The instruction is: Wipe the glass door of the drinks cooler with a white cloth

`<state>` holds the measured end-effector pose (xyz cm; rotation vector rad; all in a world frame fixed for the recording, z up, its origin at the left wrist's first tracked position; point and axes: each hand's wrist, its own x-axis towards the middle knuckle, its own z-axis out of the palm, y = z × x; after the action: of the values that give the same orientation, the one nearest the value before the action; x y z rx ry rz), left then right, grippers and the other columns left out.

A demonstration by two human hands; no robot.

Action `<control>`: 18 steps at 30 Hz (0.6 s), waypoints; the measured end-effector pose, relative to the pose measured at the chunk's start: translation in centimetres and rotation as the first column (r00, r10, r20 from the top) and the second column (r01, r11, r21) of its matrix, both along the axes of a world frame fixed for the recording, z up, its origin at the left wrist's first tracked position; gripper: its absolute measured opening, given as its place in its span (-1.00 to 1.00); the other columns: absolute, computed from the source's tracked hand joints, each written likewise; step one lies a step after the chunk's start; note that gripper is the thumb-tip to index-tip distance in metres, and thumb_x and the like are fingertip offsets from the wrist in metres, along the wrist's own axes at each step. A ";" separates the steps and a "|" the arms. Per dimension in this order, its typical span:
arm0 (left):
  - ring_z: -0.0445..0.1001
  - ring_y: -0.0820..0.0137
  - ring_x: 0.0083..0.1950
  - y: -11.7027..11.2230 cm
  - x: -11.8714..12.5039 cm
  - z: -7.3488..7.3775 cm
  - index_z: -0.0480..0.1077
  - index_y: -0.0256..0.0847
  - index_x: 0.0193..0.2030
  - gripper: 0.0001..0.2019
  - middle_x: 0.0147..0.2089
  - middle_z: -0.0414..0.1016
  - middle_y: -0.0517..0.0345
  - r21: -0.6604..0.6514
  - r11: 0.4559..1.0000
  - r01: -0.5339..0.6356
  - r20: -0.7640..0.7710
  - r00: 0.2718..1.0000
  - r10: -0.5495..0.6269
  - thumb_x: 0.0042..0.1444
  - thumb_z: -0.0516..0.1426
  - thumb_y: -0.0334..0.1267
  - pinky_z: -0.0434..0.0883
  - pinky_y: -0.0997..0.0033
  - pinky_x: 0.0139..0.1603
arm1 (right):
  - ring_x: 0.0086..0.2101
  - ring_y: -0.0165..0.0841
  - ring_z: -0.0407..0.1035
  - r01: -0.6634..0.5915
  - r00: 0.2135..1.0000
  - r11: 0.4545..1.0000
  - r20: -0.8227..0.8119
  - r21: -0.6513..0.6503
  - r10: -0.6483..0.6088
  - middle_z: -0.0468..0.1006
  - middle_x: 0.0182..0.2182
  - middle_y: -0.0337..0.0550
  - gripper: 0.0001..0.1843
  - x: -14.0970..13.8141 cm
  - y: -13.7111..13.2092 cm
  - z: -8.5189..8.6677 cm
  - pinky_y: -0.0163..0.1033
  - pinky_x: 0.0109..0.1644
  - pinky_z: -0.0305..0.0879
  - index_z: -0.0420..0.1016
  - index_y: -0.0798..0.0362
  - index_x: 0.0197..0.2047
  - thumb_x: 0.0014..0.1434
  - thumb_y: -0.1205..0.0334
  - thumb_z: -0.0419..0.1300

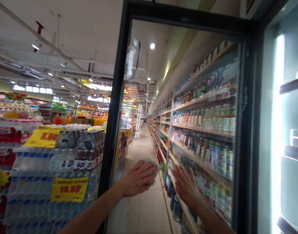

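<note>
A black-framed glass door [118, 97] stands open in front of me. My left hand [140, 178] lies nearly flat over a pale cloth [155, 170] against the lower middle of the glass. The cloth is mostly hidden under the fingers and blurred. To the right, my right hand [186, 187] is held up with its fingers spread, close to the glass and holding nothing. Whether it touches the pane, I cannot tell.
At right is a lit cooler interior with shelf edges [293, 152]. Stacked bottled drinks [29, 185] with yellow price signs [69, 189] stand at left. Shelves of bottles [204, 130] and a tiled aisle [139, 146] show in the glass.
</note>
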<state>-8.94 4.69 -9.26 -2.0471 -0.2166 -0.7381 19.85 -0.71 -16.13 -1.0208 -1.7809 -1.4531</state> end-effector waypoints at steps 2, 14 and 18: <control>-0.04 0.49 0.37 0.0 0.1 0.0 0.26 0.03 0.15 -0.64 0.30 0.17 0.34 0.042 0.997 0.059 -0.189 0.981 -0.050 0.23 -0.06 -0.09 -0.27 0.31 0.37 | 0.29 -0.28 -0.16 0.018 1.000 1.000 -0.007 0.001 -0.018 0.40 0.09 -0.05 -0.54 0.0 0.0 0.0 0.09 0.34 -0.33 0.36 0.08 0.06 0.08 0.45 0.00; 0.05 0.43 0.34 0.1 4.5 5.3 0.23 0.02 0.17 -0.63 0.31 0.16 0.29 0.106 0.993 0.057 -0.071 0.996 -0.050 0.25 -0.07 -0.09 -0.27 0.20 0.38 | 0.30 -0.30 -0.21 0.012 1.000 1.000 -0.019 0.021 -0.012 0.42 0.08 -0.11 -0.55 -0.3 -0.5 0.3 0.07 0.34 -0.36 0.37 0.05 0.06 0.11 0.43 -0.05; 0.07 0.30 0.34 0.3 5.0 9.4 0.25 -0.04 0.16 -0.63 0.31 0.17 0.15 0.022 0.998 -0.057 0.284 0.958 0.049 0.24 -0.06 -0.12 -0.11 0.09 0.34 | 0.29 -0.29 -0.15 0.002 0.999 1.000 0.043 -0.027 -0.001 0.34 0.15 -0.12 -0.49 0.9 -0.8 0.7 0.07 0.34 -0.34 0.30 0.02 0.13 0.10 0.43 -0.04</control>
<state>-3.91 5.00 0.12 -1.8939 -0.4194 -0.9947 20.76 -1.51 -15.38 -1.0114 -1.8346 -1.4658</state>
